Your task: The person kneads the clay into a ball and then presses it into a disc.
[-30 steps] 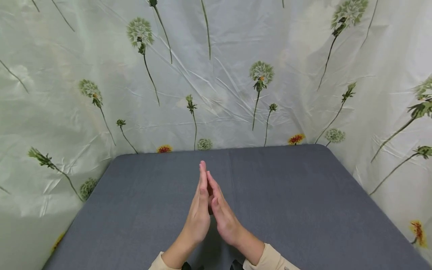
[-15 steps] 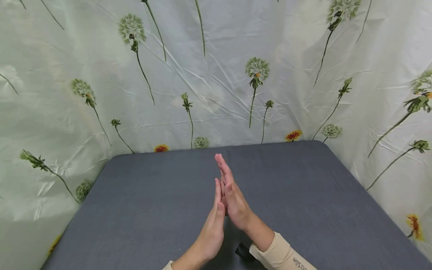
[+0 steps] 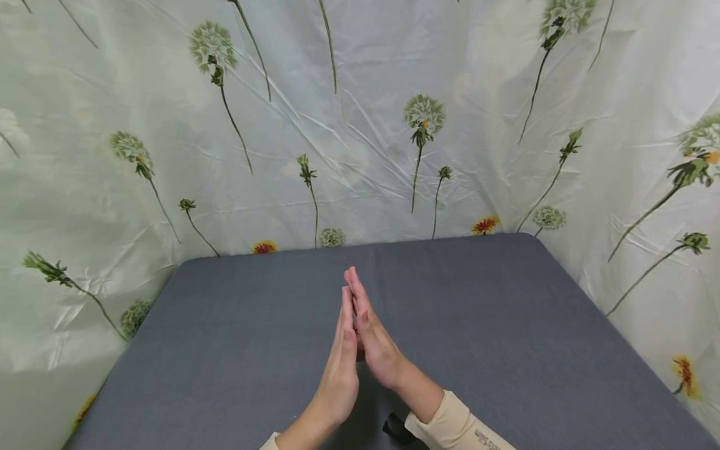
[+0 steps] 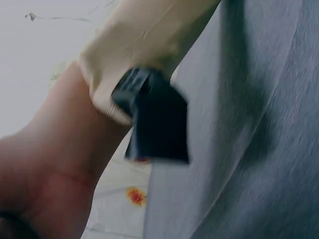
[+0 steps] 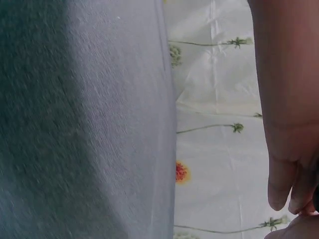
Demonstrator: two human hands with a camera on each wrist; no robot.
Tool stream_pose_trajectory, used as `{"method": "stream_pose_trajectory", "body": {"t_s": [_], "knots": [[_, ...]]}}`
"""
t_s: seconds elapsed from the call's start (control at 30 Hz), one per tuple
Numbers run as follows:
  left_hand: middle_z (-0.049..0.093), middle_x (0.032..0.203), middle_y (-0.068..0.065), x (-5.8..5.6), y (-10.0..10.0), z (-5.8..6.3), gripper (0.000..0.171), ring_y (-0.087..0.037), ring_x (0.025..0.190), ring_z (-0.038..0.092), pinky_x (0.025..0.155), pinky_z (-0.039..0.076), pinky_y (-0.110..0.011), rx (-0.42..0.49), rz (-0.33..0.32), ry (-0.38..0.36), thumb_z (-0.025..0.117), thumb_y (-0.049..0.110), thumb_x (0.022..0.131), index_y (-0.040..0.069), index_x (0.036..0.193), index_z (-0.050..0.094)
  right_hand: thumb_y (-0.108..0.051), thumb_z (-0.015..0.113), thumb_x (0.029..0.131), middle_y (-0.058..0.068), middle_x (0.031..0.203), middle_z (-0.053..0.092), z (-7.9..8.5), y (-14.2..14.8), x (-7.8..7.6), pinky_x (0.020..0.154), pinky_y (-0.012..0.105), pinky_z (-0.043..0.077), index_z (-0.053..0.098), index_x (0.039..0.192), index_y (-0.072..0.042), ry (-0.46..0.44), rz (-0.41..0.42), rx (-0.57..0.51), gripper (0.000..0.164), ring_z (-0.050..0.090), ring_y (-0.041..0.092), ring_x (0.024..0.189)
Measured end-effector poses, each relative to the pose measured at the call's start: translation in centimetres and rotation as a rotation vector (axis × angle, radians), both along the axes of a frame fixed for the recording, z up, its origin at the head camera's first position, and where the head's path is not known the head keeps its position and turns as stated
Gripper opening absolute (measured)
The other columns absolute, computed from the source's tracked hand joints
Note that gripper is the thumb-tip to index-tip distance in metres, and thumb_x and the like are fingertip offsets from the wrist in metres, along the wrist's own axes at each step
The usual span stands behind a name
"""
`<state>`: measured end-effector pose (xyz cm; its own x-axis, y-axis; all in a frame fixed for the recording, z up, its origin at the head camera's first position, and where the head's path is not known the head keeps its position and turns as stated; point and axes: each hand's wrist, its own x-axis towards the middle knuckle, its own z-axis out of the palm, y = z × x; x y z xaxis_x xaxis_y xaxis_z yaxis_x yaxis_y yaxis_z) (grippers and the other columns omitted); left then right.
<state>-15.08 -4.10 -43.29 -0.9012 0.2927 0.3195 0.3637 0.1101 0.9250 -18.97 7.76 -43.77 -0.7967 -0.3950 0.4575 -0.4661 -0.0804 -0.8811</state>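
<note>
In the head view my left hand (image 3: pixel 339 369) and right hand (image 3: pixel 384 353) stand raised over the grey-covered table, palms facing and fingers straight. Their fingers meet near the tips, the right fingertips reaching a little higher than the left. Lower down, a narrow gap shows between the palms. Neither hand holds anything. A black wrist device (image 3: pixel 397 428) sits by the right cream sleeve (image 3: pixel 450 422). The left wrist view shows a cream sleeve (image 4: pixel 144 40) with a black device (image 4: pixel 159 119) on it. Part of a hand (image 5: pixel 289 129) fills the right edge of the right wrist view.
The grey table cover (image 3: pixel 247 325) spreads around both hands, with rounded far corners. A pale curtain (image 3: pixel 360 144) printed with dandelions and orange flowers hangs behind the table and along both sides. A dark shadow (image 5: pixel 35 124) falls across the cover.
Both hands shifted right, the right fingertips sliding well above the left, then came back left with the tips nearer level. The palms stayed facing. The head view has turned slightly.
</note>
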Motion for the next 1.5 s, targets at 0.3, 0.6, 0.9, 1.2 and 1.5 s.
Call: {"method": "stream_pose_trajectory", "body": {"t_s": [0.3,0.6,0.9,1.2,1.5], "knots": [[-0.003,0.182,0.006,-2.9,-2.6,0.1,0.057,-0.024,0.17,-0.002,0.132,0.0,-0.064,0.072,0.095,-0.053,0.004,0.04,0.119,0.029,0.173,-0.009,-0.027,0.018,0.12,0.009,0.183,-0.001,-0.6,-2.3,2.2,0.135,0.029,0.005,0.0,0.175,-0.015,0.091,0.032,0.077,0.059,-0.001,0.021,0.17],[-0.009,0.182,0.005,-2.3,-0.5,-1.3,0.057,-0.029,0.169,-0.004,0.13,0.003,-0.072,0.001,-0.077,-0.129,0.001,0.042,0.118,0.027,0.171,-0.016,-0.036,0.017,0.12,0.009,0.183,0.009,0.7,-0.2,1.7,0.133,0.021,0.0,0.008,0.174,-0.008,0.245,-0.105,0.031,0.062,0.001,0.018,0.17],[-0.028,0.177,0.007,-1.5,-0.8,1.1,0.072,-0.028,0.164,-0.027,0.125,-0.014,-0.075,0.076,-0.208,-0.067,-0.01,0.065,0.108,0.029,0.168,-0.024,-0.059,-0.001,0.113,0.005,0.183,-0.002,-1.3,0.5,-0.6,0.128,0.032,0.03,-0.007,0.174,-0.024,-0.099,0.021,-0.038,0.07,0.02,0.03,0.166],[-0.015,0.181,0.005,-3.5,-2.9,0.9,0.071,-0.027,0.168,-0.011,0.13,0.009,-0.065,0.13,-0.041,-0.07,-0.007,0.068,0.108,0.035,0.169,-0.02,-0.057,-0.005,0.113,0.007,0.183,-0.008,-0.3,-1.3,1.8,0.126,0.008,0.01,-0.013,0.173,-0.023,-0.154,0.21,-0.121,0.069,-0.007,0.018,0.168],[-0.023,0.179,0.001,-3.1,-2.2,0.4,0.075,-0.03,0.167,-0.019,0.128,-0.004,-0.074,0.119,-0.15,-0.144,-0.008,0.067,0.108,0.028,0.169,-0.022,-0.062,0.0,0.112,0.011,0.183,0.006,2.2,-0.2,1.8,0.13,0.014,0.013,-0.004,0.175,-0.023,0.009,0.12,-0.151,0.073,0.008,0.008,0.168]]}}
